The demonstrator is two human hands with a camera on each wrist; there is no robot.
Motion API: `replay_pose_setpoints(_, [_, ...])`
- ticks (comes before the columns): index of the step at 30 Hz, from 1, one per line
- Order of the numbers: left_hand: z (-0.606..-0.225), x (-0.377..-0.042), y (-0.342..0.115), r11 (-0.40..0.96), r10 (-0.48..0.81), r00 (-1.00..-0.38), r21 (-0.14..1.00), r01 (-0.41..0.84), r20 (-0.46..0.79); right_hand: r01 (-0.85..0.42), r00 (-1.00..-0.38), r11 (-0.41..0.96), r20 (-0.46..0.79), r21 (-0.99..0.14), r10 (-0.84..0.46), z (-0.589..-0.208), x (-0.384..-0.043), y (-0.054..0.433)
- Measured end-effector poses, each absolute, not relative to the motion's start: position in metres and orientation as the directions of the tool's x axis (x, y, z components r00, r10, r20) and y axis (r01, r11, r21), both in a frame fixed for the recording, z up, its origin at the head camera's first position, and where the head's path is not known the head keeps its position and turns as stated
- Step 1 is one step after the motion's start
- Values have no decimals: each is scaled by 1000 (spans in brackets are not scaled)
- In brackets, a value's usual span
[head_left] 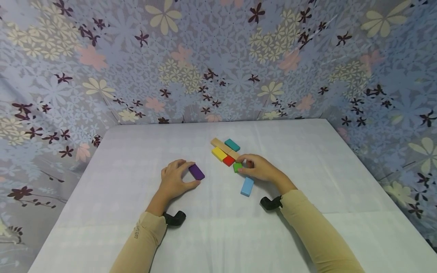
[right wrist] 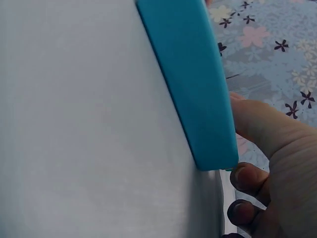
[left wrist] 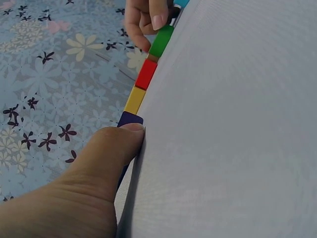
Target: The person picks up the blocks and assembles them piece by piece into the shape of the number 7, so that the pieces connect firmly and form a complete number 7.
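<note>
A pale blue-grey fabric printed with cream, pink and dark maroon flowers [head_left: 211,60] hangs behind and beside the workspace. In front of it stretches a broad table covered in white cloth [head_left: 218,242], faintly creased. Two beige long sleeves [head_left: 317,231] reach in from the near edge, each with a small black curved wrist device [head_left: 175,218] at its cuff.

The left hand [head_left: 175,178] is partly spread, its thumb and fingers bowed apart to grip a dark purple rectangular block [head_left: 197,172] by its two ends, left of the other blocks. The right hand [head_left: 259,168] is more closed: its thumb and index finger pinch a small bright green block [head_left: 237,167] just beside the near end of the group, while its other fingers curl in.

Within the group, a long tan wooden block [head_left: 220,145] runs diagonally, with a shorter tan wooden block [head_left: 233,155] at its near end, close to the right fingertips. A teal rectangular block [head_left: 232,145] lies just beyond this strip. A light blue rectangular block [head_left: 247,187] lies apart, nearer the person; in the right wrist view it looms in front, hiding nearly all of the green block. A yellow rectangular block [head_left: 219,154] lies along the strip's near side, with a smaller red block [head_left: 228,160] touching its end.
</note>
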State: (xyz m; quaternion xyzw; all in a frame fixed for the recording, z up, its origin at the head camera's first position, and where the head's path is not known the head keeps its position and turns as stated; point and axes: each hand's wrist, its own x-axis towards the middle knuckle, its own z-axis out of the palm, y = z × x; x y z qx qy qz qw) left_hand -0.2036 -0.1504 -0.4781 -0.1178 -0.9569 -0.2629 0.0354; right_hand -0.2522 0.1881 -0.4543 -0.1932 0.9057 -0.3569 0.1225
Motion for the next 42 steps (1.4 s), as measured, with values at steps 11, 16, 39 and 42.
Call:
replay_pose_setpoints(11, [-478, -204, -151, 835, 210, -969, 493, 245, 127, -239, -900, 670, -100, -703, -425, -457, -251, 189])
replay_pose_setpoints(16, [-480, -203, -150, 836, 211, -970, 491, 245, 123, -185, -913, 677, -130, -712, -386, -455, -249, 194])
replay_pose_setpoints(39, [-477, -203, -149, 832, 208, -969, 497, 245, 130, -157, -930, 671, -121, -725, -348, -454, -248, 221])
replay_pose_setpoints(42, [-477, -203, -149, 831, 209, -969, 499, 247, 131, -145, -931, 676, -131, -722, -340, -454, -247, 223])
